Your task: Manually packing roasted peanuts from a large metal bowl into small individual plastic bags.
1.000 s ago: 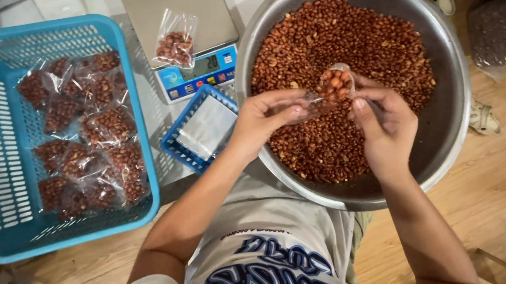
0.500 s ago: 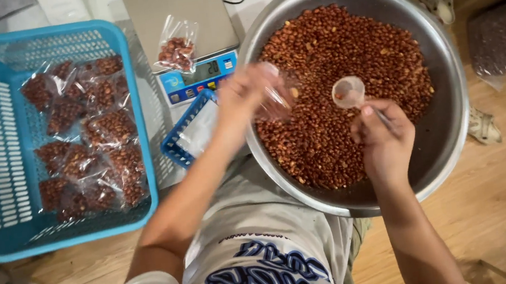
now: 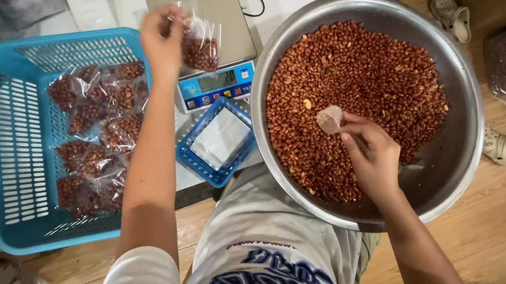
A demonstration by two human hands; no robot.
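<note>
Left hand (image 3: 161, 36) is pinching the top of a clear bag of peanuts (image 3: 200, 47), hanging it just above the scale platform (image 3: 205, 15). Right hand (image 3: 368, 156) is gripping a small scoop (image 3: 329, 119) over the steel bowl (image 3: 462, 139). Advisable: be lowering the bag centrally, releasing fully before reading.
</note>
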